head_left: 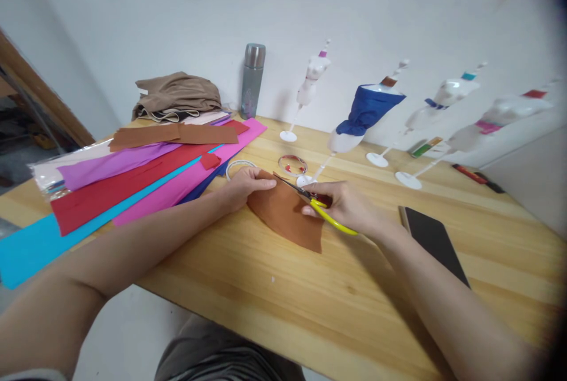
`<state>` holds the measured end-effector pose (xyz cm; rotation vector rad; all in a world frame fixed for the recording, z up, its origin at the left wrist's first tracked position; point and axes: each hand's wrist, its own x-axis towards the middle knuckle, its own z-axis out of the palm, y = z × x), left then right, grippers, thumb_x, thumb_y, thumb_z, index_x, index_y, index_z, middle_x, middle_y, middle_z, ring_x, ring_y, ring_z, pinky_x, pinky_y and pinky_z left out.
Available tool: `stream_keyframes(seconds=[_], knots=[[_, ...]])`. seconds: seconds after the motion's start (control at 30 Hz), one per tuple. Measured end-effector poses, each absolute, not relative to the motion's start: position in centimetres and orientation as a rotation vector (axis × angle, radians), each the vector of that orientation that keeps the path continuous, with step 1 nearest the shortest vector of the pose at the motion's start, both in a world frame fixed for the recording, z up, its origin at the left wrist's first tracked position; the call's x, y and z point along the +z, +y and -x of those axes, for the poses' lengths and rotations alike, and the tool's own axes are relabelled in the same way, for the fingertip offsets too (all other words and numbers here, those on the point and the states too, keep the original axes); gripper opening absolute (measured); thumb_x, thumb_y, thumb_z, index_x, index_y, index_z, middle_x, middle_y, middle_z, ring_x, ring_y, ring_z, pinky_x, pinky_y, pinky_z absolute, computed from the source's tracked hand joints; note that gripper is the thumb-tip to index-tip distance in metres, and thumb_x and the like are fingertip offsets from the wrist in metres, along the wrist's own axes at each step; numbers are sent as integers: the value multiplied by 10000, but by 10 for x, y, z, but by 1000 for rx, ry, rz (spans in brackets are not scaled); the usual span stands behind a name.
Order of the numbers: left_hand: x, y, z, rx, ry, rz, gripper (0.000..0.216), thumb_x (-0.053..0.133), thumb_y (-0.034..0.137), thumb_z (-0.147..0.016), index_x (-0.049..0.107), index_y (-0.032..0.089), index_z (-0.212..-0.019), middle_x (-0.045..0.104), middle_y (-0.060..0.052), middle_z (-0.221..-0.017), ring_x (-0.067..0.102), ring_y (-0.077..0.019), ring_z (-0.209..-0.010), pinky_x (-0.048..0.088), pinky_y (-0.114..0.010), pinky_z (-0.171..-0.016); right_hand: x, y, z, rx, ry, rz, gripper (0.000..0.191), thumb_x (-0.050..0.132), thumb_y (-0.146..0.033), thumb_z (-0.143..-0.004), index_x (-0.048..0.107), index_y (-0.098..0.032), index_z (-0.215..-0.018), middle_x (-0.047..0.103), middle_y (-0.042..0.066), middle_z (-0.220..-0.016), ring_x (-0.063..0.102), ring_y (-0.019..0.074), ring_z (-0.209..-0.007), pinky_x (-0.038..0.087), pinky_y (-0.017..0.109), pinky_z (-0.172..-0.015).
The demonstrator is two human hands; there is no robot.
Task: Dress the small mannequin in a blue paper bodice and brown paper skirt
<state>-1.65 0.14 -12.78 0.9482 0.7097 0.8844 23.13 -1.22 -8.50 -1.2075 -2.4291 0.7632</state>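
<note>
A piece of brown fabric lies on the wooden table in front of me. My left hand pinches its far left edge, fingers closed on the cloth. My right hand grips yellow-handled scissors, whose blades point left over the top edge of the brown fabric, close to my left fingers.
Long sheets of coloured fabric are spread at the left, with a folded tan cloth and a grey flask behind. Several small white mannequins stand along the back, one in blue cloth. A black phone lies right.
</note>
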Motion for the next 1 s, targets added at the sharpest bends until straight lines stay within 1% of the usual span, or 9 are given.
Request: stream_keyframes(seconds=[0.17,0.3,0.47,0.57,0.7,0.8,0.9,0.97,1.0], knots=[[-126,1,17,886,694,-988,416,927,354,-544,803,111,-858,785,-85,-803,733,-183,-771,539,-307,-844,-80,-15,-227,663,-2510,1229,293,667,-463,-825,693,-175,-876,610,25,-723,496,163,-618,365,291,-596],[-125,0,17,871,697,-1061,388,912,360,-570,816,134,-870,792,-75,-811,735,-188,-801,530,-312,-873,-79,-17,-225,582,-2538,1243,287,649,-466,-828,653,-180,-855,533,3,-673,444,156,-587,331,292,-577],[-127,0,16,850,663,-1154,353,890,377,-605,821,163,-878,803,-63,-861,735,-200,-876,508,-333,-947,-82,-18,-223,565,-2519,1187,261,656,-451,-841,656,-193,-879,526,-2,-669,446,153,-585,338,287,-577],[-129,1,16,855,645,-1158,355,889,382,-609,821,166,-882,805,-65,-879,737,-208,-888,502,-352,-969,-84,-17,-223,593,-2499,1201,247,673,-440,-826,645,-195,-839,508,-12,-651,427,143,-578,326,281,-571],[-129,1,17,857,681,-1083,375,908,383,-589,818,148,-867,801,-79,-859,736,-196,-824,525,-334,-901,-85,-15,-223,711,-2447,1241,358,664,-543,-820,592,-203,-732,452,-28,-621,392,136,-585,305,275,-559],[-128,0,18,835,704,-1054,368,923,378,-568,814,140,-827,798,-80,-826,725,-169,-747,538,-290,-810,-82,-15,-223,752,-2416,1284,405,643,-587,-829,593,-203,-715,428,-34,-615,369,129,-578,291,274,-556],[-127,-2,20,761,681,-1089,346,931,365,-562,811,132,-788,795,-89,-802,713,-158,-690,541,-262,-730,-78,-15,-225,664,-2461,1477,286,675,-470,-814,634,-199,-733,486,-24,-607,407,134,-564,299,279,-557],[-126,-4,21,698,646,-1106,326,935,341,-552,811,133,-770,796,-96,-796,714,-163,-671,547,-257,-697,-77,-15,-228,620,-2539,1613,179,675,-367,-806,703,-195,-847,607,17,-668,490,157,-583,338,290,-574],[-126,-4,22,667,629,-1106,316,936,327,-547,812,136,-767,797,-97,-799,717,-168,-668,552,-259,-688,-76,-16,-230,615,-2584,1644,186,653,-313,-814,727,-193,-935,663,43,-726,532,170,-605,362,297,-589]])
